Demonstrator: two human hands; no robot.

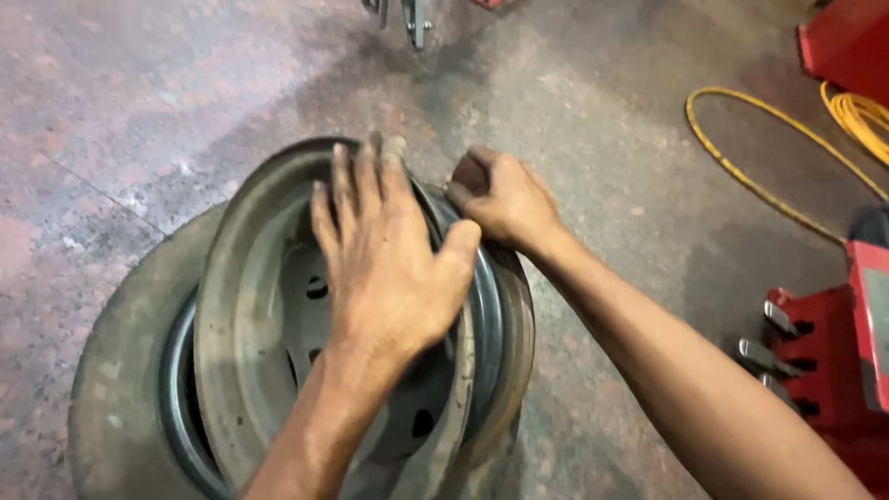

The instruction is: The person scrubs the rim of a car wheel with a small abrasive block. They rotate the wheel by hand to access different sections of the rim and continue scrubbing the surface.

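A grey steel wheel rim point(243, 306) stands tilted on the concrete floor, leaning against a worn tyre point(120, 361) on its left. My left hand point(389, 259) lies flat on the rim's upper right edge, fingers spread and pointing away from me. My right hand point(500, 199) grips the rim's dark outer edge just to the right of it, fingers curled over a small dark reddish piece, perhaps sandpaper or a block. A rubbery flap point(449, 407) hangs along the rim's right side.
A red machine point(833, 361) with metal levers stands at the right edge. A yellow hose point(741, 167) loops on the floor at the upper right, near another red unit point(847, 37). Metal tool parts point(412, 18) show at the top middle.
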